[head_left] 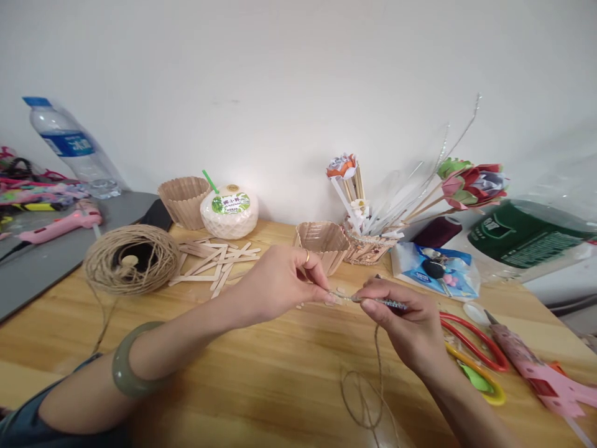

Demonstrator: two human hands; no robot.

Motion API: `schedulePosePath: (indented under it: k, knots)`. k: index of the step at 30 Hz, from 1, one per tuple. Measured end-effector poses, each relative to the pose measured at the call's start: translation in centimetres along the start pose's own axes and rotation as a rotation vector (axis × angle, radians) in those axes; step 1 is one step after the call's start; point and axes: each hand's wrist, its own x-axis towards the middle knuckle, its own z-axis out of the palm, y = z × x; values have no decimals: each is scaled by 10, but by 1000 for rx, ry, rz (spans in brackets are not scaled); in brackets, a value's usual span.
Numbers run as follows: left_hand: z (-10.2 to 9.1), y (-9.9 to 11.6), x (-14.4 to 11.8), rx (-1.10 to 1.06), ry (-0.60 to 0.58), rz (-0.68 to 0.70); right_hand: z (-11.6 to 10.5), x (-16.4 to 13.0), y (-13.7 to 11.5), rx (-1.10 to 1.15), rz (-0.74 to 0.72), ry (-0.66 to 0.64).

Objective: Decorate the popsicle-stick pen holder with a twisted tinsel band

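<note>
In the middle of the head view my left hand (284,283), ringed and with fingertips pinched, grips one end of a thin, pale, twisted strand (342,296). Facing it, my right hand (405,317) is closed on a slim, glittery blue-silver rod (395,304); its exact kind is unclear. The strand spans the short gap between both sets of fingertips. From below my right hand a length of jute twine (377,354) hangs and coils loosely on the table. Small pale scraps lie just behind the fingers.
A twine ball (105,264), craft sticks (224,264) and a white coconut drink (233,221) stand left. Behind my hands is a small stick basket (321,236). Red-handled scissors (485,345) and a pink glue gun (536,367) lie right. A wooden table (224,386) supports them.
</note>
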Motion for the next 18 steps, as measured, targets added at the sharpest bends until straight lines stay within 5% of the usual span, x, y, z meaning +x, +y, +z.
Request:
schedulePosePath:
  k: [9,13,18]
  knots:
    - [0,5,-6,94,-191,8,3,-1,-6,-31,-98,-86]
    - [1,3,-8,234,-185,36,7,0,-8,-52,-71,-82]
    - [3,-2,-6,158,-242,39,9,1,-6,-16,38,-28]
